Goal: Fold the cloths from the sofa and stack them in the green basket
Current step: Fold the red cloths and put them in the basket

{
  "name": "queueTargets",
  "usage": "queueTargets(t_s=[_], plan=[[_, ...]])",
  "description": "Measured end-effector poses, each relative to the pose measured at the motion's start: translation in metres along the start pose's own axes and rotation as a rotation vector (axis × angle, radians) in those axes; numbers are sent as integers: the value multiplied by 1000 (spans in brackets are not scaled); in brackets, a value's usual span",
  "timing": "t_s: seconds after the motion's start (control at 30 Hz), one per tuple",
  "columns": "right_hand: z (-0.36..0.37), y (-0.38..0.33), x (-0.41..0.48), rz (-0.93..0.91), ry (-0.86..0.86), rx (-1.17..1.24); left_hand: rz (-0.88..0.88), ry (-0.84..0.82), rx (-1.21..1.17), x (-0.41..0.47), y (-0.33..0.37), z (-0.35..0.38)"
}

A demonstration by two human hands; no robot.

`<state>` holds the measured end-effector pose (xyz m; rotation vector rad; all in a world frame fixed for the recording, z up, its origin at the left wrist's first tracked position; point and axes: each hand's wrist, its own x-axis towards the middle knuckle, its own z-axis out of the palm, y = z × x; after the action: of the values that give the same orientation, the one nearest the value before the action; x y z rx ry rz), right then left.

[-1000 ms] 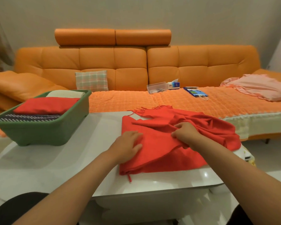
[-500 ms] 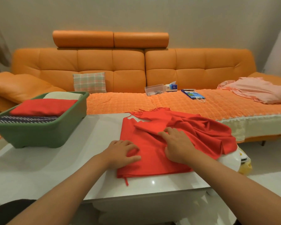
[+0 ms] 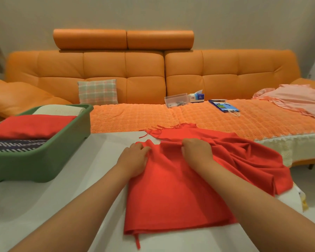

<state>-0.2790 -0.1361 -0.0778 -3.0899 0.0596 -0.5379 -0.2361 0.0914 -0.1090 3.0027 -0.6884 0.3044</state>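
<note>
Grip shift — left hand (image 3: pixel 133 159) and right hand (image 3: pixel 196 153), flat before, now pinch the red cloth (image 3: pixel 171 197) by its bunched hem near the table's (image 3: pixel 44 206) far edge — next fold seems ready.

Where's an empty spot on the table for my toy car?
The bare strip of white table between the green basket and the red cloth is free, widening toward the near edge, left of the left hand. The right side is crowded: the cloth covers it and the right hand grips a fold.
</note>
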Motion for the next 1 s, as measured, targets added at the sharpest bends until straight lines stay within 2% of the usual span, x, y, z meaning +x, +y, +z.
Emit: queueTargets(t_s=[0.13, 0.23, 0.33, 0.4, 0.5, 0.6, 0.7, 0.83, 1.0], plan=[[5, 38, 12, 215, -130, 14, 35, -80, 86, 16, 2, 11], [6, 54, 13, 233, -183, -69, -37, -110, 51, 27, 1, 13], [11, 53, 20, 232, -134, -1, -85, -54, 69, 41, 1, 14], [17, 48, 25, 147, -39, 51, -106, -22, 79, 50, -2, 16], [32, 39, 28, -123, 15, 69, -112, -26, 74, 56, -4, 19], [47, 29, 26, -205, -187, 103, -64, 6, 132, 55, -6, 23], [54, 17, 27, -215, -335, 70, -32, -11, 67, 56, -13, 20], [52, -9, 28, -282, -361, 82, 1, -63, 110, 49, -41, 12], [58, -73, 33, -345, -442, 207, -94, -88, 298, 26, -103, 3]])
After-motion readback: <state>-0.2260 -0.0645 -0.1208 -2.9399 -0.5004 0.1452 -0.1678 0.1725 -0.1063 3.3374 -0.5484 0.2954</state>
